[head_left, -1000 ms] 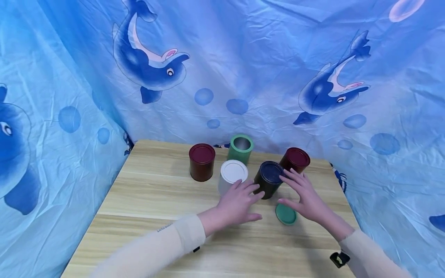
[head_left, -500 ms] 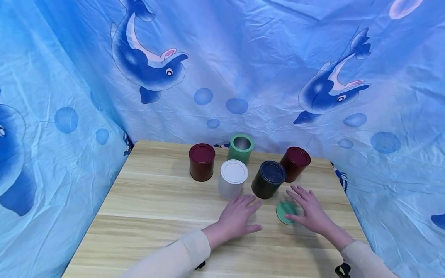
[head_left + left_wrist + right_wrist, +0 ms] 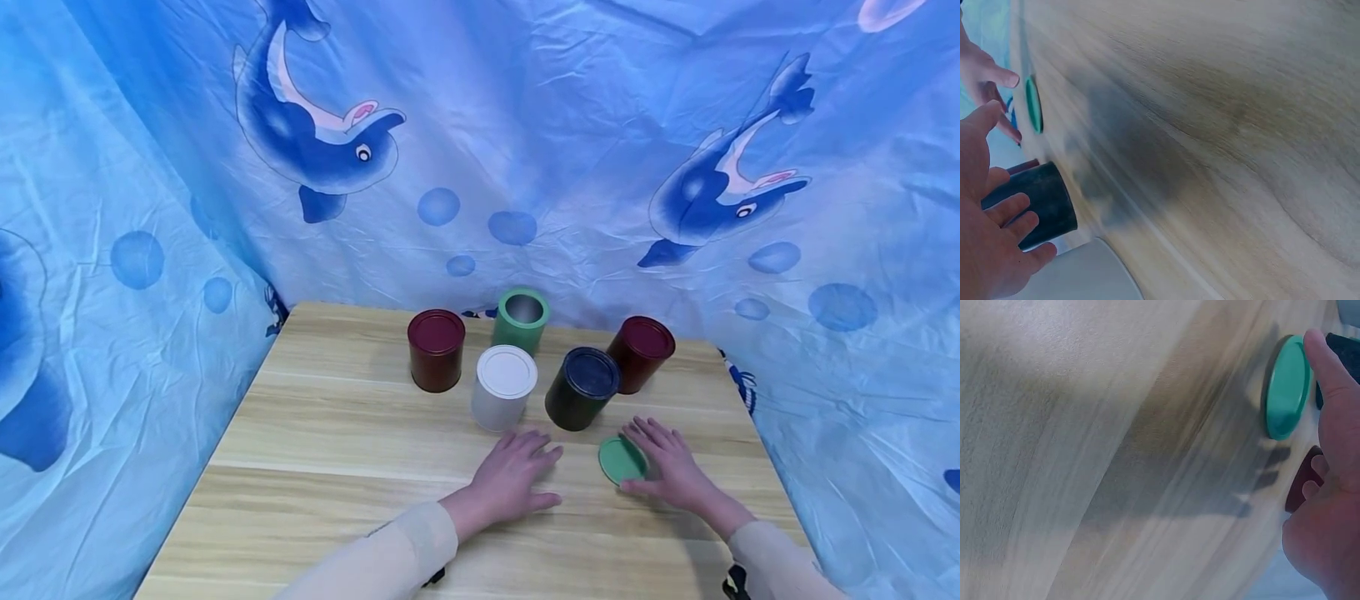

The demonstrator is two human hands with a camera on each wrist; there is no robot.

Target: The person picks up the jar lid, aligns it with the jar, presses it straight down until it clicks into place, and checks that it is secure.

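A round green lid [image 3: 622, 461] lies on the wooden table, in front of a dark lidded can [image 3: 582, 389]. My right hand [image 3: 667, 469] is at the lid's right side, thumb and fingertips spread around its edge; the right wrist view shows the thumb overlapping the lid [image 3: 1288, 387]. My left hand [image 3: 508, 481] hovers with relaxed, spread fingers in front of a white lidded can [image 3: 504, 389], holding nothing. In the left wrist view its fingers overlap the dark can [image 3: 1044, 203]. Behind the white can stands a green can [image 3: 521, 321] with its top uncovered.
One dark red can [image 3: 436, 350] stands to the left of the white can, another dark red can [image 3: 640, 354] behind the dark one at right. The wooden table [image 3: 322, 450] ends at a blue dolphin-print curtain [image 3: 480, 150] at the back and sides.
Both hands have drawn back from the cans toward the front. My right hand has come down from beside the dark can to the green lid; the cans stay put.
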